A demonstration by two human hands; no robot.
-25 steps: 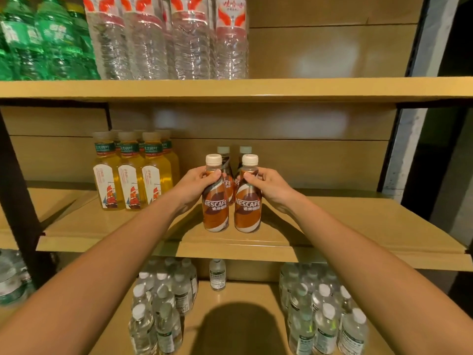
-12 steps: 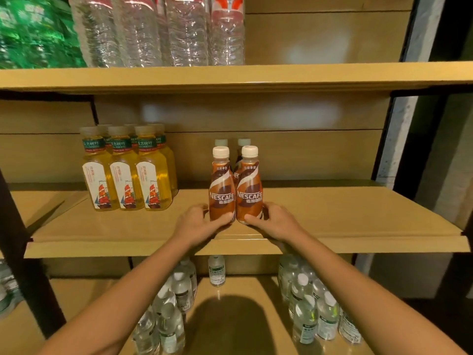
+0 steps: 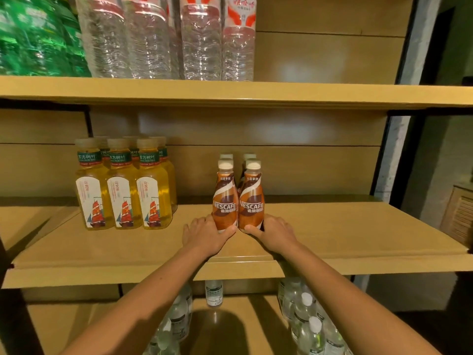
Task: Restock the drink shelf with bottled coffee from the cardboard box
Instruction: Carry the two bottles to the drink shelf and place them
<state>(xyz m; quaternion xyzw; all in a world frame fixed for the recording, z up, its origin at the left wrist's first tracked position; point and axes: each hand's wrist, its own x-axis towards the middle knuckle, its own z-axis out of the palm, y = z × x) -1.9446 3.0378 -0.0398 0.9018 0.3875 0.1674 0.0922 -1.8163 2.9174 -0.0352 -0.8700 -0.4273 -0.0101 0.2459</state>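
Centre of frame, on the middle shelf [image 3: 358,234]: our left hand [image 3: 204,234] grips the foot of the left bottle [image 3: 224,201], thumb across the front, fingers curled round the outer side. Our right hand [image 3: 275,233] mirrors it on the right bottle [image 3: 251,201]. Both hands are clamped low. Whether the heels rest on the board, we cannot tell.

Both coffee bottles stand upright, long axis vertical, labels facing us, sides touching. They sit just above the hands in the frame, that is, straight ahead and deeper into the shelf. Neither hand is nearer; each has its own bottle.

Rear pair [image 3: 226,157] is directly behind, only caps and shoulders showing. The gap between front and rear rows is hidden, so we cannot say if they touch.

Judgement: the placing step looks nearly done. The coming move turns on that front-to-back line. A short push straight back would close the rows, then fingers open and draw off sideways. Tall bodies on narrow feet are likely to topple if the thumbs drag them.

Outward: tea [image 3: 122,185] well apart at left of frame, same shelf. Water [image 3: 199,37] top centre, green bottles [image 3: 33,39] upper left. Small bottles [image 3: 307,324] lower right, more at lower centre. Box not in view. With four coffees placed, we judge restocking early.
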